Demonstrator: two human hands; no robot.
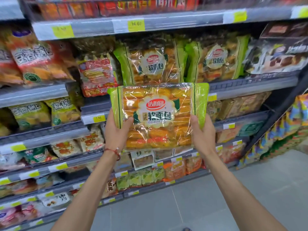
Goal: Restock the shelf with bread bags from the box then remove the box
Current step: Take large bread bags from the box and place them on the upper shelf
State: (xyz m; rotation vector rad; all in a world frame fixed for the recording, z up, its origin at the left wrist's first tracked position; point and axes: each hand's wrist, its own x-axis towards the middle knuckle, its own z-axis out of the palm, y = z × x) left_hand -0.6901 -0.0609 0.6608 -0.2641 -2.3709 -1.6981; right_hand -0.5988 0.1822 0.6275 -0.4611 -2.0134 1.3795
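Bread bag (pixel 158 114) gripped between left hand (pixel 116 130), right hand (pixel 202 130) (upright)

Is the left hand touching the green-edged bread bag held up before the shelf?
Touching. The head view shows the left hand gripping the bread bag by its left edge, thumb pressed on its front.

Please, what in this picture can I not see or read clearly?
1. The box: nowhere in the head view, outside the frame.
2. Fingers of the left hand and right hand: hidden behind the held bread bag; only thumbs show.
3. Yellow price labels on the upper shelf edge: too blurred to read.
4. Room behind the green bags on the shelf: covered by those bags.
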